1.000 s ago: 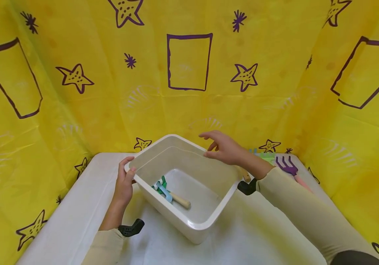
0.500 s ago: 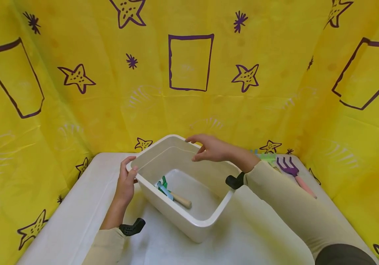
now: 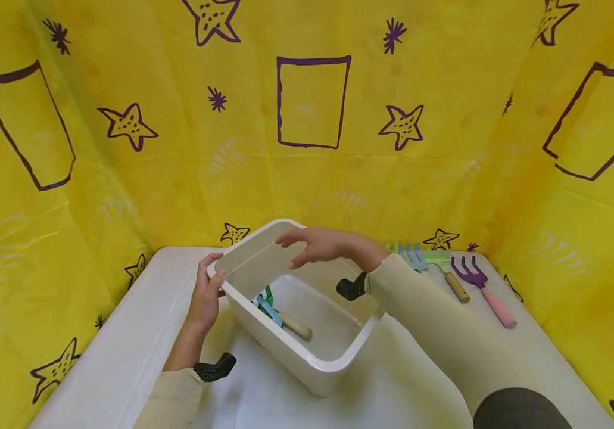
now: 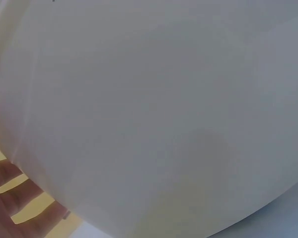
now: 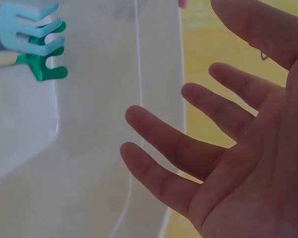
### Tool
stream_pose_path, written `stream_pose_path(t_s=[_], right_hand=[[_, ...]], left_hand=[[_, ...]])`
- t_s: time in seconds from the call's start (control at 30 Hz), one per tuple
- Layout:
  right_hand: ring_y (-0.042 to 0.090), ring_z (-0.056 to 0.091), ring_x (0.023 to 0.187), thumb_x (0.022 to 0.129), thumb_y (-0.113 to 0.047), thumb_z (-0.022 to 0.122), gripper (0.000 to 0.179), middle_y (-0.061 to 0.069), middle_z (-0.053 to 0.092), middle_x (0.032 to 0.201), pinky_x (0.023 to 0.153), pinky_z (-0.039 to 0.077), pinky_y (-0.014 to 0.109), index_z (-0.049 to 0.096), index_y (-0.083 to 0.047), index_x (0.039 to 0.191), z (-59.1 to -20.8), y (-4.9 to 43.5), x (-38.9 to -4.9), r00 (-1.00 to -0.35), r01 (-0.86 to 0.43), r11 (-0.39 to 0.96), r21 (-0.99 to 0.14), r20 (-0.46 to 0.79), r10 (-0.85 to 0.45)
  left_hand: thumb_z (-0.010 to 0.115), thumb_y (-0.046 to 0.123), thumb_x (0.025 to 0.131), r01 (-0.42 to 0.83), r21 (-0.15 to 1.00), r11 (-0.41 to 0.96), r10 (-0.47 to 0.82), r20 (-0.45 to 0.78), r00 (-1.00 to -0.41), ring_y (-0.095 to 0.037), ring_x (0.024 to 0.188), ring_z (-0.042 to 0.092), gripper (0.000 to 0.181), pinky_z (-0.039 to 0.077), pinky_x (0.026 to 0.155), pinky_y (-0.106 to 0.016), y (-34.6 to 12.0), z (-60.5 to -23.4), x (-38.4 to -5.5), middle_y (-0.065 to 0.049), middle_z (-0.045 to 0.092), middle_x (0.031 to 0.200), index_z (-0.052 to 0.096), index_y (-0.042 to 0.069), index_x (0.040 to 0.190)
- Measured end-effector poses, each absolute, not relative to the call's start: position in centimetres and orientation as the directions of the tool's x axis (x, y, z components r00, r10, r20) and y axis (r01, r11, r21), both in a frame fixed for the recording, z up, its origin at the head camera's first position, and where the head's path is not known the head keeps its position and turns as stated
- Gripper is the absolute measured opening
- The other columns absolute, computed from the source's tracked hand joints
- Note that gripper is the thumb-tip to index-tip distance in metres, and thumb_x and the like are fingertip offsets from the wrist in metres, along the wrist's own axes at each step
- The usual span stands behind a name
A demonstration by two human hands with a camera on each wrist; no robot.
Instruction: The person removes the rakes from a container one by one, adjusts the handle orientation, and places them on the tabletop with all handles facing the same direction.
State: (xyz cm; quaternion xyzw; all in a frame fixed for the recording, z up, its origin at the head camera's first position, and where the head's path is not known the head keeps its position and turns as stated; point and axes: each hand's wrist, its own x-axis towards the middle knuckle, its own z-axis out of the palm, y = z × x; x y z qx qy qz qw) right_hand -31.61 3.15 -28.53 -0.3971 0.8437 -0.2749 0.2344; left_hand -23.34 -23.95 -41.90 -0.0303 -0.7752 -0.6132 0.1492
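Note:
A white plastic bin (image 3: 264,342) stands on the table, turned at an angle. My left hand (image 3: 206,295) grips its rim at the left corner, thumb on top and fingers outside. The left wrist view is filled by the bin's wall, with a few fingers (image 4: 27,201) at the lower left. Over the far side of the bin hovers my right hand (image 3: 320,245), its fingers loosely extended and holding nothing. Inside the bin lie a light blue garden fork (image 5: 25,27) and a green rake (image 5: 52,73), with a pale wooden handle (image 3: 297,326) showing.
At the right back of the table (image 3: 414,387) lie a purple garden fork with a pink handle (image 3: 494,304), a light green rake with a wooden handle (image 3: 457,287), and a blue rake (image 3: 413,257) partly behind my right sleeve. Yellow patterned sheets (image 3: 307,185) enclose the table.
My right hand has moved left across the bin, from its far right edge to above its opening. More tools show behind the sleeve. The left hand keeps its hold on the rim.

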Motion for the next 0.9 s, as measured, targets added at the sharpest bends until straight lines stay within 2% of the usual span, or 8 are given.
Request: stream_pose_path(t_s=[0.17, 0.3, 0.43, 0.53, 0.7, 0.9], right_hand=[[0.026, 0.047, 0.126, 0.094, -0.026, 0.062, 0.058, 0.009, 0.043, 0.147, 0.095, 0.045, 0.046, 0.040, -0.019, 0.147, -29.5, 1.8, -31.7, -0.544, -0.429, 0.481, -0.765, -0.207, -0.813], [0.024, 0.053, 0.120, 0.093, -0.025, 0.061, 0.057, 0.010, 0.045, 0.145, 0.095, 0.045, 0.044, 0.040, -0.017, 0.146, -31.2, 1.1, -32.0, -0.530, -0.324, 0.415, -0.850, -0.201, -0.824], [0.024, 0.059, 0.112, 0.093, -0.020, 0.060, 0.056, 0.012, 0.051, 0.139, 0.090, 0.047, 0.041, 0.041, -0.011, 0.144, -32.9, 0.9, -32.4, -0.537, -0.244, 0.414, -0.877, -0.233, -0.811], [0.030, 0.060, 0.110, 0.093, -0.020, 0.061, 0.052, 0.013, 0.056, 0.133, 0.091, 0.047, 0.044, 0.045, -0.009, 0.142, -33.7, 0.8, -32.6, -0.537, -0.214, 0.448, -0.868, -0.278, -0.796], [0.040, 0.060, 0.110, 0.092, -0.023, 0.065, 0.045, 0.007, 0.064, 0.118, 0.093, 0.046, 0.053, 0.054, -0.013, 0.135, -34.6, 0.5, -32.5, -0.514, -0.174, 0.545, -0.820, -0.397, -0.761], [0.041, 0.061, 0.109, 0.091, -0.024, 0.067, 0.051, 0.001, 0.063, 0.115, 0.095, 0.043, 0.055, 0.051, -0.009, 0.138, -36.1, 0.2, -32.3, -0.462, -0.102, 0.672, -0.733, -0.564, -0.684]], left_hand=[[0.037, 0.031, 0.102, 0.217, 0.944, 0.250, -0.146, 0.258, -0.955, -0.033, 0.120, 0.045, 0.047, 0.040, 0.091, -0.047, -23.7, -41.9, -23.4, -0.011, 0.037, 0.145, 0.027, 0.022, 0.146], [0.038, 0.032, 0.101, 0.216, 0.946, 0.242, -0.147, 0.256, -0.955, -0.033, 0.121, 0.043, 0.047, 0.040, 0.093, -0.050, -23.5, -42.0, -23.5, -0.007, 0.035, 0.146, 0.026, 0.024, 0.146], [0.038, 0.034, 0.101, 0.216, 0.946, 0.243, -0.142, 0.255, -0.956, -0.033, 0.123, 0.042, 0.048, 0.039, 0.095, -0.052, -23.4, -41.9, -23.5, -0.005, 0.034, 0.147, 0.025, 0.025, 0.147], [0.037, 0.034, 0.101, 0.206, 0.945, 0.255, -0.162, 0.252, -0.954, -0.033, 0.122, 0.043, 0.047, 0.040, 0.094, -0.052, -23.4, -41.8, -23.4, -0.007, 0.036, 0.146, 0.026, 0.025, 0.146], [0.036, 0.034, 0.102, 0.197, 0.945, 0.261, -0.176, 0.248, -0.953, -0.034, 0.121, 0.044, 0.046, 0.039, 0.095, -0.053, -23.7, -41.9, -23.5, -0.009, 0.037, 0.145, 0.026, 0.025, 0.146], [0.037, 0.035, 0.102, 0.197, 0.947, 0.253, -0.161, 0.242, -0.957, -0.034, 0.122, 0.042, 0.047, 0.038, 0.096, -0.055, -23.6, -42.0, -23.6, -0.008, 0.035, 0.146, 0.025, 0.024, 0.146]])
